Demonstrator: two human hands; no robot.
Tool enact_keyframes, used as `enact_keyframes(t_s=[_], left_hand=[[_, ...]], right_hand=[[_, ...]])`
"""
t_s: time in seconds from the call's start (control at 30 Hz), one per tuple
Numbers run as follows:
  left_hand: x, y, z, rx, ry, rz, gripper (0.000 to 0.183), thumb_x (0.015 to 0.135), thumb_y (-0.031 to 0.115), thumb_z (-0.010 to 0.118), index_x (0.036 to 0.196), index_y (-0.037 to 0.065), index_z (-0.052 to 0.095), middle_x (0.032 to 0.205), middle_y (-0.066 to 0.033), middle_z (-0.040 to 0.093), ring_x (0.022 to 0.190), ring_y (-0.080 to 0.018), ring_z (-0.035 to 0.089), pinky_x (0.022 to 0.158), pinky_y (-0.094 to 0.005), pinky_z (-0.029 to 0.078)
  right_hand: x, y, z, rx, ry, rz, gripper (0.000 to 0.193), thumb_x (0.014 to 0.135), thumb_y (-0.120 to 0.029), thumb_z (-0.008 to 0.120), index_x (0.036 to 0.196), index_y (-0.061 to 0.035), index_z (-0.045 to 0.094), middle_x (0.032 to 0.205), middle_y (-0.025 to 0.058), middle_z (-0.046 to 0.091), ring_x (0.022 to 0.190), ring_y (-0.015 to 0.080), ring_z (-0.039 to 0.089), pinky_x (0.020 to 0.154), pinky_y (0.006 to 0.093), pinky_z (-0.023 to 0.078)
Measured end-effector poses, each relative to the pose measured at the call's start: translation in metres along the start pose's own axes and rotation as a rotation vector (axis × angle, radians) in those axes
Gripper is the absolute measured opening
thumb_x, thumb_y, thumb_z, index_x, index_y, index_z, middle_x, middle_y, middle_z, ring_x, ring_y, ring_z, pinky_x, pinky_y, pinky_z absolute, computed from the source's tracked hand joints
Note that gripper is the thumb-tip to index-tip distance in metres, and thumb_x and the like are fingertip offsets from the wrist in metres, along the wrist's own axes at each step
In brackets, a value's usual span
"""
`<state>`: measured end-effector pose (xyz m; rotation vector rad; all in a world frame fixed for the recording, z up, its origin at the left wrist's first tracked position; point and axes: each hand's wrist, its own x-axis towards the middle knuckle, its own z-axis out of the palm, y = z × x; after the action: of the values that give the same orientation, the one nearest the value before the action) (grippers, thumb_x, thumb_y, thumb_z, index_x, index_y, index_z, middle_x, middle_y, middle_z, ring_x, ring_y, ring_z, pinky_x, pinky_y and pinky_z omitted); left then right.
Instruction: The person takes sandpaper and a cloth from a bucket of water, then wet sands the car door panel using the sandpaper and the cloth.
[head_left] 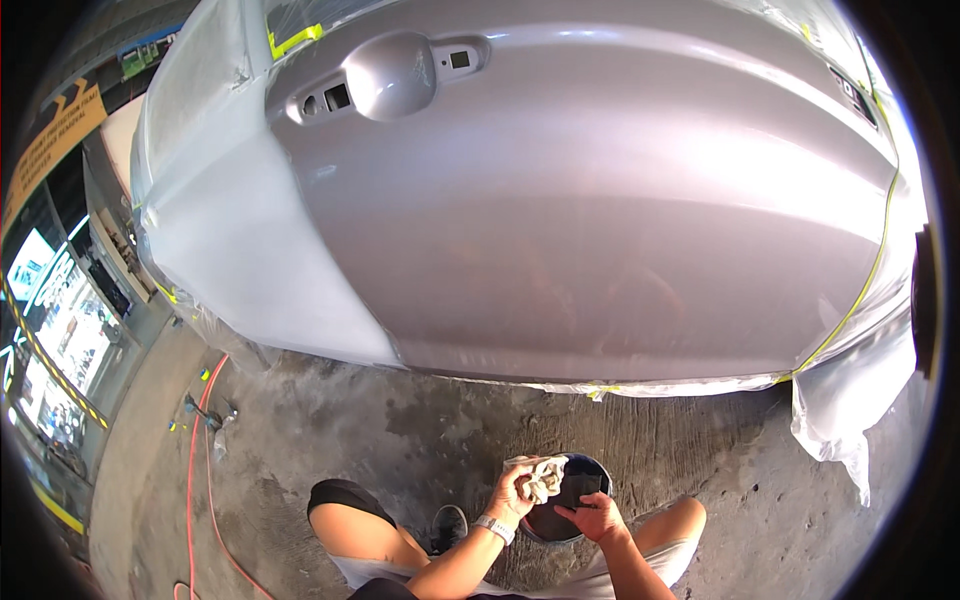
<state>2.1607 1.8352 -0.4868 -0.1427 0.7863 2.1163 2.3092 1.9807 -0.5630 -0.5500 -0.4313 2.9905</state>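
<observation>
My left hand (pixel 511 497), a watch on its wrist, is closed around a crumpled cream cloth (pixel 543 481) over the left side of a dark round bucket (pixel 606 476). Over the bucket's right side is my right hand (pixel 598 517), thumb pointing left. It grips a dark, flat, squarish sheet (pixel 580 486), whose exact kind I cannot make out against the bucket's dark inside. The bucket stands on the floor between my knees. Facing me is a car door panel (pixel 600 260) in mauve-grey, with a duller whitish panel (pixel 240 240) to its left.
Plastic masking film (pixel 850 420) with yellow tape hangs at the car's right and along its lower edge. A red hose (pixel 192 480) runs over the wet-stained concrete floor (pixel 330 430) at left, near a small tool (pixel 203 411). The door handle recess (pixel 392 75) is at the top.
</observation>
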Motion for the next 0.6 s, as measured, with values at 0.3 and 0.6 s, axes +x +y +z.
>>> enact_keyframes(t_s=[0.3, 0.6], left_hand=[[0.001, 0.149, 0.193, 0.335, -0.345, 0.462, 0.049, 0.085, -0.001, 0.077, 0.126, 0.007, 0.051, 0.096, -0.0118, 0.066, 0.076, -0.0211, 0.068, 0.058, -0.0343, 0.058], [-0.053, 0.316, 0.529, 1.507, -0.684, 2.501, 0.035, 0.069, 0.002, 0.076, 0.102, 0.007, 0.066, 0.108, -0.0142, 0.060, 0.095, -0.0345, 0.064, 0.082, -0.0414, 0.055]], right_hand=[[0.013, -0.079, 0.118, -1.212, 0.011, -0.450, 0.041, 0.100, -0.014, 0.056, 0.138, 0.0002, 0.056, 0.133, 0.0149, 0.064, 0.126, 0.0282, 0.058, 0.111, 0.0408, 0.043], [0.035, -0.224, 0.475, -2.407, -0.193, -2.169, 0.068, 0.083, -0.015, 0.056, 0.147, 0.0049, 0.046, 0.157, 0.0207, 0.042, 0.148, 0.0338, 0.038, 0.125, 0.0470, 0.025]])
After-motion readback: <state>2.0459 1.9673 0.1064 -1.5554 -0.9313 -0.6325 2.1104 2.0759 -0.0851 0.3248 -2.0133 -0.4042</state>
